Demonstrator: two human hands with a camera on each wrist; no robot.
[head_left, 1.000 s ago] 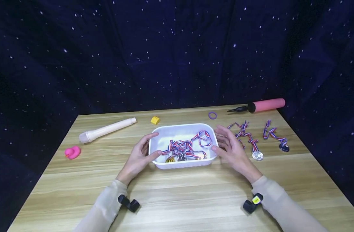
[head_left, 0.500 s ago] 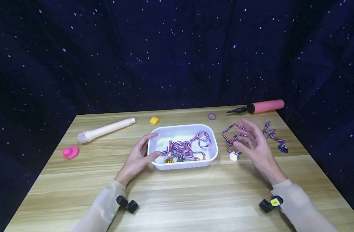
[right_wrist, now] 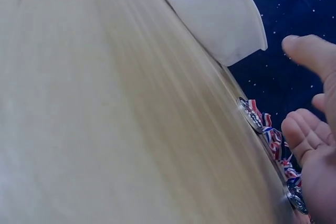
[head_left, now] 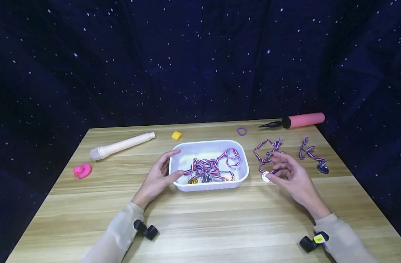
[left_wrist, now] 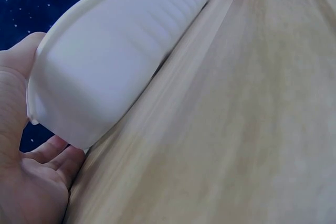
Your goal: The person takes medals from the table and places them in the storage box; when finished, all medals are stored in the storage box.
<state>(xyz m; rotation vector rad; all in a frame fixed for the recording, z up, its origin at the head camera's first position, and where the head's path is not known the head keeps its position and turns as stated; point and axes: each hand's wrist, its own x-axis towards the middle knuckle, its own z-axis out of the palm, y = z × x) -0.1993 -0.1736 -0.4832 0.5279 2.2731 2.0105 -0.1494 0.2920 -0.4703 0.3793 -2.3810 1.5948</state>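
The left hand (head_left: 156, 182) slants in, thumb and fingers curled round the left end of the white tray (head_left: 210, 187); the right hand (head_left: 294, 180) slants in right of the tray, thumb and fingers apart, beside one silver medal (head_left: 265, 176); one dark medal (head_left: 323, 168) lies farther right; three ribboned medals (head_left: 205, 178) lie inside the tray; left of it, one microphone (head_left: 121, 146), one duck (head_left: 82, 170).
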